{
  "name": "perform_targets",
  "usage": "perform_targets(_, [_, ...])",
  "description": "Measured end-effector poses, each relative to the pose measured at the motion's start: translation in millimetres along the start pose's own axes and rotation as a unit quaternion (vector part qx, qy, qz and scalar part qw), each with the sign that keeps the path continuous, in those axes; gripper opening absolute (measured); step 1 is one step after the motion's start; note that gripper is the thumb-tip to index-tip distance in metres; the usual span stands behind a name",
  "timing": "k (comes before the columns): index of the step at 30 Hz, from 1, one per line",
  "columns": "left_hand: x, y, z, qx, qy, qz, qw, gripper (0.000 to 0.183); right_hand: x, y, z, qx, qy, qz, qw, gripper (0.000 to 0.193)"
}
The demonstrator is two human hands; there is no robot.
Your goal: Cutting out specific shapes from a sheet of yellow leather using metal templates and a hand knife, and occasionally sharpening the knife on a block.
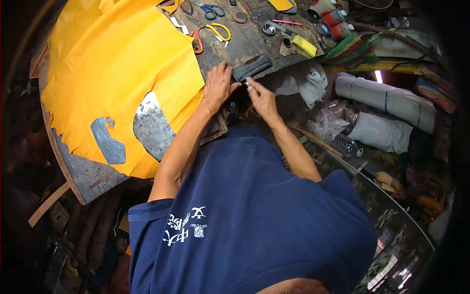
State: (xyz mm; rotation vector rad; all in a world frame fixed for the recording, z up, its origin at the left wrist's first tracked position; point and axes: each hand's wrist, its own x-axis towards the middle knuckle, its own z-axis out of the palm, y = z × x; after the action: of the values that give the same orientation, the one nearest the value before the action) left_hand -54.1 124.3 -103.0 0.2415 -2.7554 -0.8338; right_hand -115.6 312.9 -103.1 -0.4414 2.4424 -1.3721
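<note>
My left hand [218, 88] rests on the front edge of the worktable with its fingers stretched out, right beside a large yellow leather-like sheet [122, 63]. Just across from it, my right hand [264, 102] is closed in a pinch at the table's edge. Something small and pale shows at its fingertips, too small to name. Beyond both hands lies a black oblong block [252, 67]. The yellow sheet has ragged edges and cut-out gaps, and a grey board [88, 179] shows beneath it.
Scissors with red and yellow handles [219, 32] and blue-handled scissors [211, 12] lie beyond my hands. A yellow piece [304, 45], a pink stick [288, 22] and red bottles [341, 31] sit farther right. Wrapped rolls [384, 98] and a clear plastic bottle [345, 145] lie at right.
</note>
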Motion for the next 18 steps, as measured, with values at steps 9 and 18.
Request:
perform_targets(9, [-0.8, -0.4, 0.8, 0.006, -0.009, -0.007, 1.000, 0.058, -2.1, -4.5, -2.8, -0.042, -0.055, -0.022, 0.997, 0.036])
perform_targets(18, [-0.5, -0.6, 1.0, 0.013, -0.007, -0.004, 1.000, 0.059, 11.1, 7.1, -6.9, -0.015, -0.007, -0.024, 1.000, 0.034])
